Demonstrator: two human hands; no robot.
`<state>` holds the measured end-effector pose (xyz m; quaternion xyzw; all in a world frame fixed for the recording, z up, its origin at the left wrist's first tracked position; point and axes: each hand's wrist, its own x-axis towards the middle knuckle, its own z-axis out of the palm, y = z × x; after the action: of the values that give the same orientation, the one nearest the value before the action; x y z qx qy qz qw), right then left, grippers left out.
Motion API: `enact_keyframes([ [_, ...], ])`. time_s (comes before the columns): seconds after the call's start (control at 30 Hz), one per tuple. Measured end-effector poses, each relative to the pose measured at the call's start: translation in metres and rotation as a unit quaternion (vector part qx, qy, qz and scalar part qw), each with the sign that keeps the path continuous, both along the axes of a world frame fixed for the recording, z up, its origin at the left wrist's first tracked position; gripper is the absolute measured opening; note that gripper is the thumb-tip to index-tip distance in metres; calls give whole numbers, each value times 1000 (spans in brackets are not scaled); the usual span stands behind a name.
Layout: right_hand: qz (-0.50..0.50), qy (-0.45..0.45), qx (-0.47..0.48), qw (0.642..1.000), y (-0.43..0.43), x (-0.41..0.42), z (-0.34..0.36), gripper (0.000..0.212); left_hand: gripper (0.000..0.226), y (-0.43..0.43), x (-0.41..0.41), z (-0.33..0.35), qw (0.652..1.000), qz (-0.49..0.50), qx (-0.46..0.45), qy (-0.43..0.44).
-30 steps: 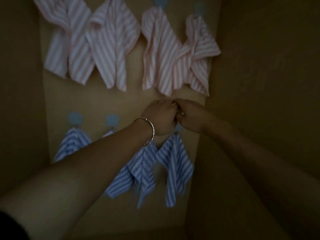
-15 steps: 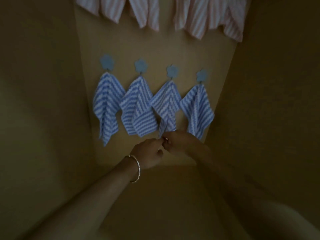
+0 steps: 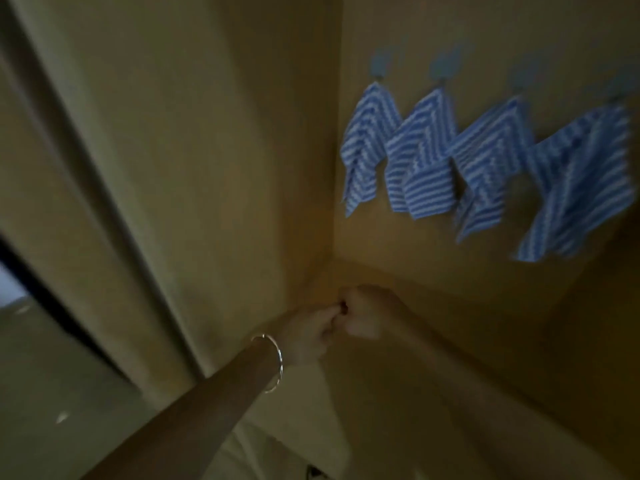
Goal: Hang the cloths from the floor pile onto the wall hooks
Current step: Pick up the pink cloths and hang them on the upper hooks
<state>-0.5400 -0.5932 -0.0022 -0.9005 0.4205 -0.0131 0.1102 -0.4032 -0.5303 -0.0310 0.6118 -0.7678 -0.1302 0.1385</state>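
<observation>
Already up: four striped cloths on the wall as hands meet below

Four blue-striped cloths [image 3: 420, 161] hang side by side from small blue hooks [image 3: 441, 67] on the tan wall [image 3: 450, 26], the middle two overlapping at their edges. No floor pile is in view. Below them, near the corner where the walls meet, the left hand [image 3: 304, 337] and the right hand [image 3: 363, 315] come together knuckle to knuckle. The fingers [image 3: 327, 315] of both are curled and no cloth shows in either, but blur and gloom hide whether they pinch something small between them.

Each cloth appears to hang by a single corner, so a brush from a rising arm could slip one off its hook. A tug on either of the overlapping pair may drag its neighbour along. Dim light adds to the chance of missing a hook.

A thin bracelet [image 3: 273, 362] circles the left wrist. To the left, a side wall [image 3: 207, 133] closes in on the corner and a dark strip [image 3: 52, 271] runs beside it, leaving the hands a tight space to work in. A pale shape [image 3: 263, 455] lies at the bottom edge, too blurred to name.
</observation>
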Motion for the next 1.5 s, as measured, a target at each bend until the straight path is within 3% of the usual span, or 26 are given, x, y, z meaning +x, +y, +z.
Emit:
enact_keyframes([
  [0.07,52,3,21,998,16,6,-24,21,60,35,4,-26,997,58,44,-26],
  [0.2,160,16,65,985,66,32,-56,13,62,112,13,-55,979,152,126,-46],
  [0.4,301,30,43,952,147,85,-42,15,65,229,30,-49,949,301,95,1],
  [0.6,417,12,45,908,270,116,-15,15,66,367,18,-28,905,425,33,-4],
  [0.8,529,11,45,847,444,91,-15,12,72,554,-44,-31,852,521,51,10],
  [0.9,599,33,51,798,545,64,-11,11,72,654,-100,-26,816,574,61,12],
  [0.97,652,31,51,756,613,48,-1,7,72,717,-139,-15,775,629,57,14],
  [1.1,744,28,57,665,759,6,16,10,59,843,-224,8,657,752,52,17],
  [1.23,814,86,40,573,870,-57,9,30,37,947,-330,1,502,861,78,25],
  [1.4,871,141,-10,470,974,-124,-12,34,34,1011,-467,-37,283,958,29,46],
  [1.5,898,178,-41,400,1029,-173,-34,37,35,1022,-535,-59,177,981,28,72],
])
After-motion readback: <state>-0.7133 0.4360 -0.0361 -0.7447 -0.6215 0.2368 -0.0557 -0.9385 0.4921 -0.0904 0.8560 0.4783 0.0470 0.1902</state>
